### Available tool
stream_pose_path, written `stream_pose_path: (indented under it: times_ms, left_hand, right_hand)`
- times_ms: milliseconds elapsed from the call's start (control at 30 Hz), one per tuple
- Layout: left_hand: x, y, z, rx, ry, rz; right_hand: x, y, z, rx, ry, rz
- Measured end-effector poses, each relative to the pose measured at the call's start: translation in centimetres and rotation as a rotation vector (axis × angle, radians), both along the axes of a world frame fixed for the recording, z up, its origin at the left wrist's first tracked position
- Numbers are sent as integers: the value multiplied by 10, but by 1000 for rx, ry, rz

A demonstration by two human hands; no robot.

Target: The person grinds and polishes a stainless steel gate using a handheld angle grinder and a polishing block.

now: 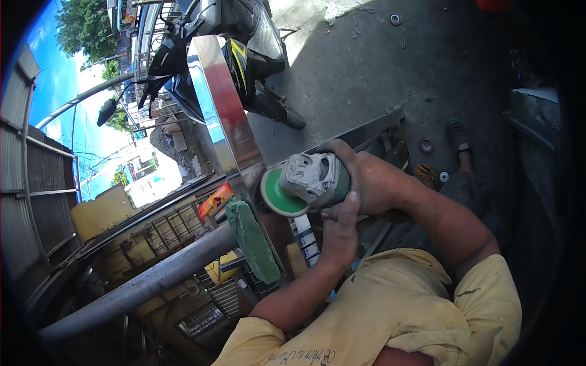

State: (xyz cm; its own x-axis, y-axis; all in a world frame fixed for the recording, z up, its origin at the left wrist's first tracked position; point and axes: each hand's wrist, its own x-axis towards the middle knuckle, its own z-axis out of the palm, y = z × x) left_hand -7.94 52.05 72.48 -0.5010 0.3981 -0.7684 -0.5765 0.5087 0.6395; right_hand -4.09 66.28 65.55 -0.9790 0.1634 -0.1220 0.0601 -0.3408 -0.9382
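Observation:
My right hand is wrapped round the body of a dusty angle grinder. Below it, my left hand also grips the tool, its thumb raised against the side. The grinder carries a round disc with a green centre and a pale rim. The disc is at the near end of a shiny, mirror-like metal bar; whether they touch cannot be made out. A green block, like polishing compound, lies close to the disc on the left. My fingers on the tool's far side are hidden.
A black motorcycle stands beyond the bar. A thick grey pipe runs across the lower left, near metal grilles and an orange packet. Small round parts lie on the concrete floor. At right is a foot in a dark shoe.

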Motion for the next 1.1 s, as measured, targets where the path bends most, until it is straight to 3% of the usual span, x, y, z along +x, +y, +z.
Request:
stream_pose_path:
  times_ms: [167, 233, 467, 600, 667, 767, 833, 1000, 1100]
  left_hand:
    - [38, -48, 8, -97, 126, 7]
    - [28, -43, 7, -102, 127, -23]
    - [-72, 63, 6, 82, 46, -99]
    - [-39, 30, 8, 51, 58, 9]
    - [-7, -6, 14, -94, 76, -6]
    - [18, -47, 9, -99, 337, -63]
    - [-4, -33, 14, -135, 234, -98]
    - [-69, 40, 20, 76, 140, -18]
    - [-62, 30, 26, 21, 127, -39]
  right_hand:
    - [31, -36, 2, -4, 40, 122]
    - [16, -23, 2, -16, 39, 49]
    - [-62, 49, 7, 172, 40, -222]
    - [-34, 21, 9, 125, 29, -143]
    - [-6, -18, -1, 50, 75, -90]
    - [15, -52, -6, 106, 165, -146]
    - [0, -40, -3, 92, 145, -167]
    - [-62, 20, 17, 60, 89, -256]
    - [-53, 8, 18, 113, 95, -281]
